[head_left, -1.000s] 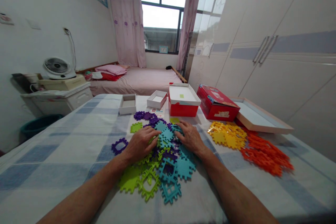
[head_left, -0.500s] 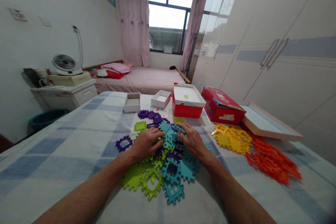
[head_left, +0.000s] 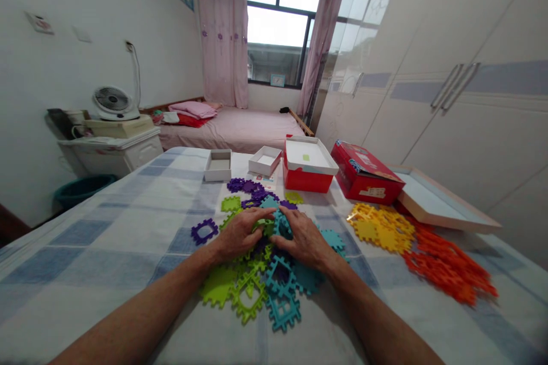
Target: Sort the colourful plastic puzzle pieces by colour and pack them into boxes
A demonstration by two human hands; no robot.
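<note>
A heap of flat toothed interlocking plastic tiles lies in front of me, with lime green tiles (head_left: 219, 286) at the near left and teal tiles (head_left: 283, 309) at the near right. My left hand (head_left: 240, 234) rests over the green side, fingers stretched and thumb apart. Opposite it, my right hand (head_left: 305, 238) reaches over the heap's middle. Its thumb and fingers are spread around a teal piece (head_left: 282, 225), with no firm grip visible. Purple tiles (head_left: 252, 188) lie behind the hands, and a purple frame tile (head_left: 204, 231) sits apart at left.
Yellow tiles (head_left: 381, 228) and orange-red tiles (head_left: 449, 262) are piled at right on the checked cloth (head_left: 128, 239). Along the back stand two small white boxes (head_left: 218, 174) (head_left: 265, 168), a red box with a white tray (head_left: 307, 181), another red box (head_left: 368, 182) and a shallow lid (head_left: 454, 219).
My right hand has moved left toward the heap's middle, and its thumb has spread. A teal tile shows more fully at its right. My left hand has barely moved.
</note>
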